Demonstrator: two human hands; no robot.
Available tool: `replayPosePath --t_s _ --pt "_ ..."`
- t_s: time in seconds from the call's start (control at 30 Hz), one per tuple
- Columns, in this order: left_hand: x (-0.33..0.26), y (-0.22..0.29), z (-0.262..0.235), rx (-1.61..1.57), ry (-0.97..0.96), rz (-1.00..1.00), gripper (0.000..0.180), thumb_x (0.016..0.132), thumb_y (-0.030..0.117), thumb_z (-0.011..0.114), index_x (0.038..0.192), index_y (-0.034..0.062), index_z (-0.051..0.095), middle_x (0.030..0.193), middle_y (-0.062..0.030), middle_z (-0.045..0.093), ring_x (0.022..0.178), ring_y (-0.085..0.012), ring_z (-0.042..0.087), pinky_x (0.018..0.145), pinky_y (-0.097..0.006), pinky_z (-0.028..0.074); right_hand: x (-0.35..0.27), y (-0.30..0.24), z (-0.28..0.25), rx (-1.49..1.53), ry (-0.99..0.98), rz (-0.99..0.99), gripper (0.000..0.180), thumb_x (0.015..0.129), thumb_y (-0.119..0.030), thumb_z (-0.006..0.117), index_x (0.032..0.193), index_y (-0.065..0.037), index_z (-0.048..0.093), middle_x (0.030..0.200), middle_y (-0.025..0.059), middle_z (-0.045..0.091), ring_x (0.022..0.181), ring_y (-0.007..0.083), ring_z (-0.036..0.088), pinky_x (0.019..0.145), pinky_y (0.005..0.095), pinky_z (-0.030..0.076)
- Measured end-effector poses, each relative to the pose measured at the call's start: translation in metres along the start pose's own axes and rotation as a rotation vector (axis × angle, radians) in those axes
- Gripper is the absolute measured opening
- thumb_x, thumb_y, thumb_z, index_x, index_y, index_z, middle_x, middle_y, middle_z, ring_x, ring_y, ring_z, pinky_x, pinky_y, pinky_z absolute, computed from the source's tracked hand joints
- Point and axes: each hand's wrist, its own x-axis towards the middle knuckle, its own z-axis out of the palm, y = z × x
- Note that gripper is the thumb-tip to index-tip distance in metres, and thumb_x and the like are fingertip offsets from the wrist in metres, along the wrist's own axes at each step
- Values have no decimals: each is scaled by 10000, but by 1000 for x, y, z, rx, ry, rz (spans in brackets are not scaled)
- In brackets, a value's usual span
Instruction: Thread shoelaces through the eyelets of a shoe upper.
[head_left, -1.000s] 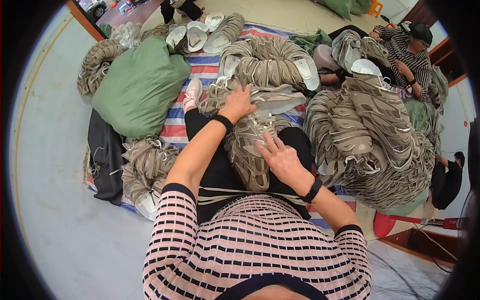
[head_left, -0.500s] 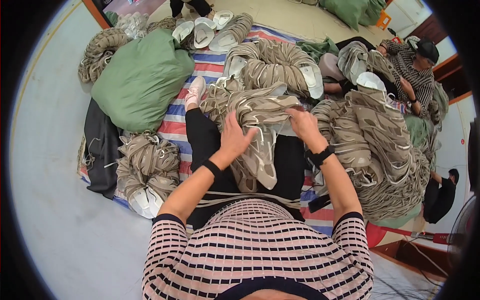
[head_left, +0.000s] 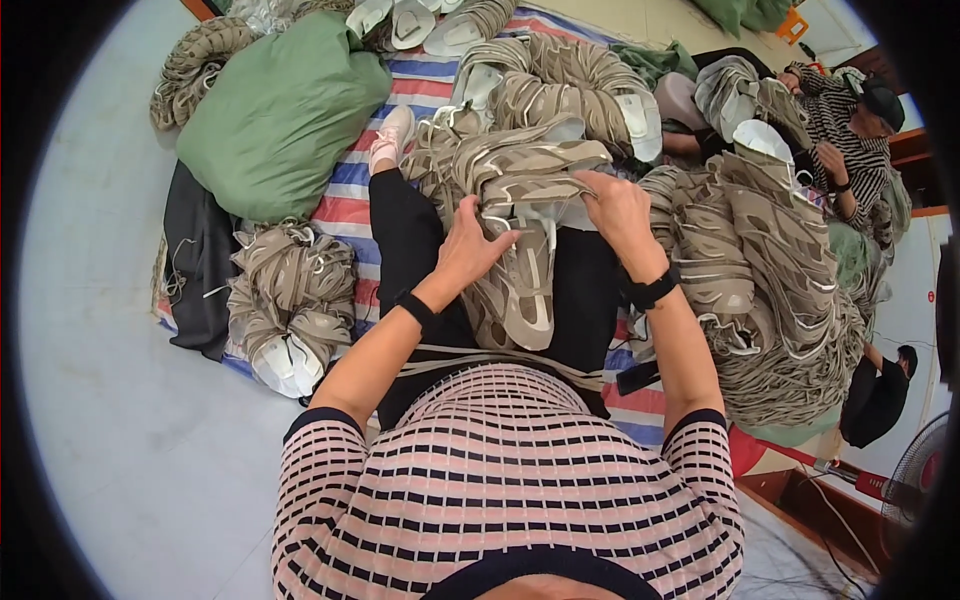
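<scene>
I sit on the floor with my legs in black trousers [head_left: 400,230] stretched out. A stack of beige and white shoe uppers [head_left: 520,290] lies across my lap. My left hand [head_left: 470,250] grips the left side of the stack's top pieces, fingers curled into them. On the right, my right hand [head_left: 615,205] pinches the top piece [head_left: 540,165] at its edge. Both wrists wear black bands.
Large bundles of the same uppers [head_left: 770,290] lie at my right, ahead [head_left: 560,80] and at my left [head_left: 290,300]. A green sack [head_left: 280,110] rests far left on a striped mat [head_left: 345,190]. Another person in a striped top [head_left: 850,120] sits far right. A fan [head_left: 915,480] stands lower right.
Both hands moved forward from my lap onto the top of the stack and closed on its upper pieces; the head view tilted slightly left.
</scene>
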Motion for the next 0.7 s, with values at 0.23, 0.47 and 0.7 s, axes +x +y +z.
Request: replayPosePath --t_s 0.23,0.47,0.7 --pt "20 -19 13 177 -31 -59 793 758 534 621 1231 -22 311 1187 -304 491 1109 -423 498 878 -471 429 -18 -47 -11 -175 104 -446 481 716 -113 602 1191 -141 530 1107 75 574 1104 256 505 950 404 400" --pt "39 13 5 299 -81 -101 748 739 490 636 1162 -50 339 1069 -302 571 981 -425 581 836 -471 461 -42 -59 11 -247 -308 -700 69 733 -93 541 788 -61 567 765 57 579 926 212 567 1095 444 252" --pt "51 16 -4 359 -95 -29 705 755 478 623 1121 -70 370 980 -292 619 919 -427 612 824 -460 471 -54 -45 0 -4 -346 -611 112 750 -157 580 693 -65 549 582 82 576 596 264 592 824 355 407"
